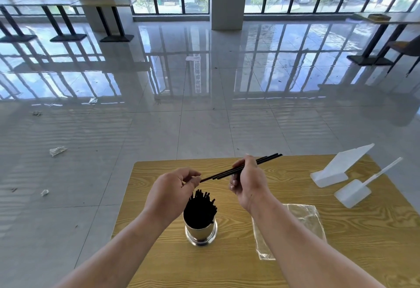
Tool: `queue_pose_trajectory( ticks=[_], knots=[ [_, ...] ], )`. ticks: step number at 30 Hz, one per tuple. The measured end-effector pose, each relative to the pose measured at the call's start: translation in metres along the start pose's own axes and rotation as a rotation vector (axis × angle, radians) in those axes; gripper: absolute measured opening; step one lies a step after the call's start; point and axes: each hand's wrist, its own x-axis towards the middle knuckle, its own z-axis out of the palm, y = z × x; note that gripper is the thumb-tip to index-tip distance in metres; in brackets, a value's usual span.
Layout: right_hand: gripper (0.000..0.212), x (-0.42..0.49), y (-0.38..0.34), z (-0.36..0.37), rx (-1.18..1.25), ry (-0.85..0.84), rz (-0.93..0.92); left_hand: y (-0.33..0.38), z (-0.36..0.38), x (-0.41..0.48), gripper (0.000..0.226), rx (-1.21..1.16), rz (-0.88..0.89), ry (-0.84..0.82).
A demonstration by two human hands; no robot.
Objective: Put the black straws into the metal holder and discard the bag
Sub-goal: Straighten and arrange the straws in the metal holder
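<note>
A shiny metal holder point(201, 234) stands on the wooden table point(227, 265), packed with several black straws point(201, 206) that stick up from it. Above the holder, my right hand point(246, 181) grips a few loose black straws point(227, 172) held nearly level, their far ends pointing right and away. My left hand point(172, 190) pinches the near tip of one of these straws between thumb and finger. The clear plastic bag point(302, 222) lies flat on the table to the right of the holder, partly hidden by my right forearm.
Two white plastic stands point(334, 174) point(352, 193) sit at the table's far right corner, one with a thin clear rod. Crumpled scraps point(58, 150) lie on the glossy tiled floor to the left. Other tables and a chair point(404, 49) stand far off.
</note>
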Motion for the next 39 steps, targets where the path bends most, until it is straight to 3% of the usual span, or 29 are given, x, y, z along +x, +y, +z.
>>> queue_pose_trajectory(
  ticks=[10,17,22,27,30,33,36,39],
  knots=[
    [0.038,0.007,-0.001,0.000,0.033,0.036,-0.034,-0.013,0.001,0.002,0.015,-0.198,-0.036,-0.081],
    [0.044,0.003,0.004,0.009,0.013,-0.053,-0.024,-0.013,-0.001,0.001,0.021,-0.206,-0.032,-0.109],
    [0.046,-0.005,0.013,0.021,-0.241,-0.237,-0.054,-0.014,-0.002,0.004,0.015,-0.139,0.000,-0.158],
    [0.055,-0.003,0.013,0.021,-0.593,-0.289,-0.338,-0.025,-0.007,0.005,0.010,-0.010,-0.046,-0.138],
    [0.060,-0.003,0.017,0.019,-0.888,-0.294,-0.494,-0.030,-0.009,0.005,0.017,-0.008,-0.059,-0.115],
    [0.060,-0.003,0.020,0.023,-1.103,-0.328,-0.597,-0.026,-0.012,0.006,0.040,-0.098,-0.044,-0.103],
    [0.048,-0.002,0.025,0.028,-1.260,-0.431,-0.605,-0.019,-0.014,0.011,0.057,-0.180,-0.027,-0.088],
    [0.036,0.003,0.031,0.031,-1.335,-0.465,-0.528,-0.013,-0.016,0.018,0.036,-0.222,-0.014,-0.071]
  ],
)
